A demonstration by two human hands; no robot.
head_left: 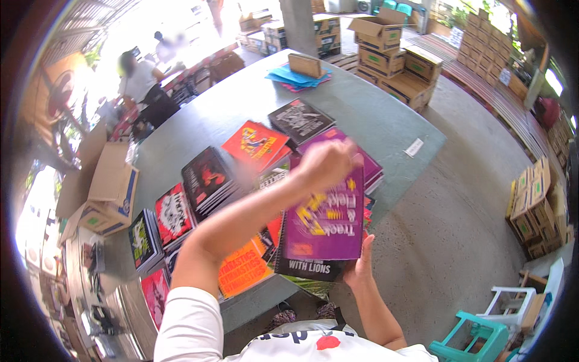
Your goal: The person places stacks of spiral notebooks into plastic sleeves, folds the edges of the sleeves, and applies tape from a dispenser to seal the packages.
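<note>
In the head view, the right hand (pixel 360 268) is at the lower right corner of a black notebook (pixel 310 268); its grip pinches that corner, thumb at the edge, the other fingers mostly hidden beneath; a purple notebook (pixel 325 217) lies on top of the black one, just above and to the left of this grip, its cover lettering upside down to the wearer; the black one's lower strip shows below it. The left hand (pixel 329 163), blurred, reaches across to the purple notebook's far end; its fingers look curled, but I cannot tell whether its grip pinches anything. A purple stack (pixel 371 166) lies on the bench (pixel 374 108) just beyond; orange-red notebooks (pixel 256 145) lie left of the left hand; bright orange notebooks (pixel 244 268) lie left of the held pair, partly behind the left forearm.
</note>
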